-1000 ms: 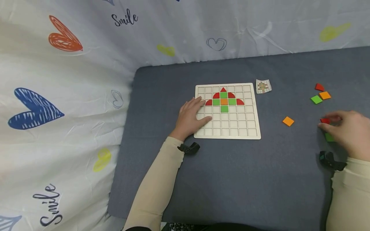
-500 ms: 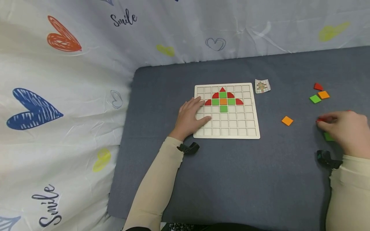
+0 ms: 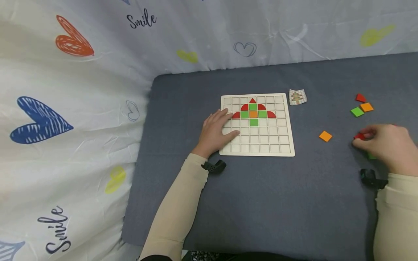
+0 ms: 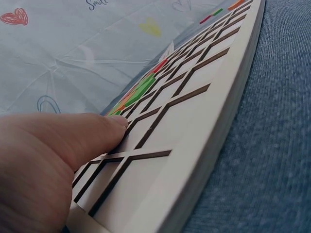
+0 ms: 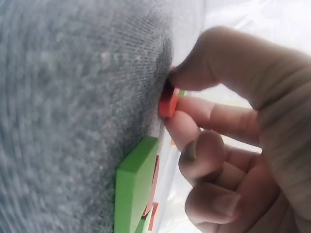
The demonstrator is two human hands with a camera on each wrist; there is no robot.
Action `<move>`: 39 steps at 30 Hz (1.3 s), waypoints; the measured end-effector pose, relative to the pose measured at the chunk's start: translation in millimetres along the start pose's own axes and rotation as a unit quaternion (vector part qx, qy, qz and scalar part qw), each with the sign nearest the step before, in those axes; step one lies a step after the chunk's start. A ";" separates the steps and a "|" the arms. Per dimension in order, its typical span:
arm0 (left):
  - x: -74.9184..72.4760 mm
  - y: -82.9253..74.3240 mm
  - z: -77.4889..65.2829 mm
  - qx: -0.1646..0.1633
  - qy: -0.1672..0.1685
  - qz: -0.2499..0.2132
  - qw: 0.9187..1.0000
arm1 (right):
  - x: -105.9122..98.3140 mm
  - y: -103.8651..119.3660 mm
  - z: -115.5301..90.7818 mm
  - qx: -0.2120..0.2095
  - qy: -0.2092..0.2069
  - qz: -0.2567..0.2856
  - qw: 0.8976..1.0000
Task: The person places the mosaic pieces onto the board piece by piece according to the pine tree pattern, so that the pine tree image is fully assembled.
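My left hand [image 3: 213,133] rests on the left edge of a pale wooden grid board [image 3: 272,140], thumb lying across the cells in the left wrist view. Red, green and orange pieces form a symmetric figure in the board's upper cells, with an orange square [image 3: 253,114] at its centre. To the right, my right hand [image 3: 386,146] pinches a small red piece [image 5: 167,104] between thumb and fingers, close to the cloth. Its full shape is hidden by the fingers. Beside that hand lies a green square tile [image 5: 132,182], mostly covered in the head view.
A small pattern card [image 3: 298,97] lies at the board's upper right corner. A loose orange tile [image 3: 325,136] sits between board and right hand. Farther back are a red piece [image 3: 360,98], a green tile [image 3: 357,112] and another orange tile [image 3: 367,107]. A printed curtain borders the table.
My right hand has closed its fingertips on the red piece and drawn it a little to the left. The left hand and the board stay in place.
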State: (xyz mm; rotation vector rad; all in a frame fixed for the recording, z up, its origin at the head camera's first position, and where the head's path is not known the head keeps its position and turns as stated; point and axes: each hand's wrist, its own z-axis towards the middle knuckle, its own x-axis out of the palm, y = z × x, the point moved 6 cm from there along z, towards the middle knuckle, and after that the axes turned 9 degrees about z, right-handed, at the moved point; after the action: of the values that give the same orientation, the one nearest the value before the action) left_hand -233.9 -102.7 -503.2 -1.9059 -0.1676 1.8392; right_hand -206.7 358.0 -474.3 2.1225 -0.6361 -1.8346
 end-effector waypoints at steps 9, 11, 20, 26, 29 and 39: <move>0.0 -0.1 0.1 -0.006 0.005 0.001 1.000 | 8.0 8.5 6.0 -0.035 0.032 -0.011 0.999; -0.1 -0.1 0.0 -0.007 0.005 0.003 1.000 | 9.3 10.5 7.1 -0.037 0.040 -0.010 0.998; 1.8 -2.5 2.9 0.000 0.004 0.000 1.000 | 9.7 18.8 8.5 -0.051 0.036 -0.005 0.998; 1.2 -2.5 2.7 -0.003 0.003 0.000 1.000 | 3.1 40.6 12.7 -0.095 0.014 0.012 0.995; 1.6 -1.9 3.0 -0.004 0.004 0.003 1.000 | 1.7 52.4 15.8 -0.105 0.013 0.013 0.994; 2.3 0.2 2.6 -0.008 0.004 0.005 1.000 | 9.9 92.1 28.1 -0.121 0.055 0.055 0.990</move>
State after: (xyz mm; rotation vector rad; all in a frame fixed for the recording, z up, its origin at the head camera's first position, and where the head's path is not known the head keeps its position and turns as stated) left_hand -236.2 -101.3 -505.4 -1.9286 -0.1689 1.8412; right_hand -247.5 275.5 -444.2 1.9731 -0.4669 -1.6320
